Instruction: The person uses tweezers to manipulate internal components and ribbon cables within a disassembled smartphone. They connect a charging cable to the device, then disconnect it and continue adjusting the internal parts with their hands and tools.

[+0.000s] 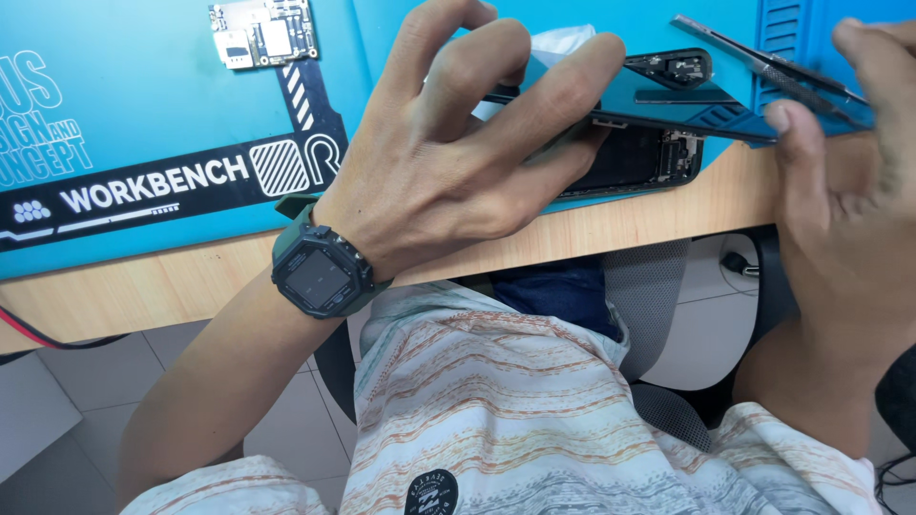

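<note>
My left hand [458,143] grips a teal phone panel [668,100] by its edge and holds it tilted up, hinged open over the opened phone body [649,157], whose dark insides show underneath. The phone lies at the near edge of the blue work mat [143,114]. My right hand [849,191] holds dark metal tweezers [763,62] at the upper right. Their tips point left, above the raised panel's far end, and my thumb rests against the panel's right corner. A dark green wristwatch [320,272] sits on my left wrist.
A small bare circuit board [262,29] lies on the mat at the upper left. The mat sits on a wooden table [143,286]. A red cable [29,334] hangs below its edge at left. A grey mesh chair [649,286] and tiled floor lie below.
</note>
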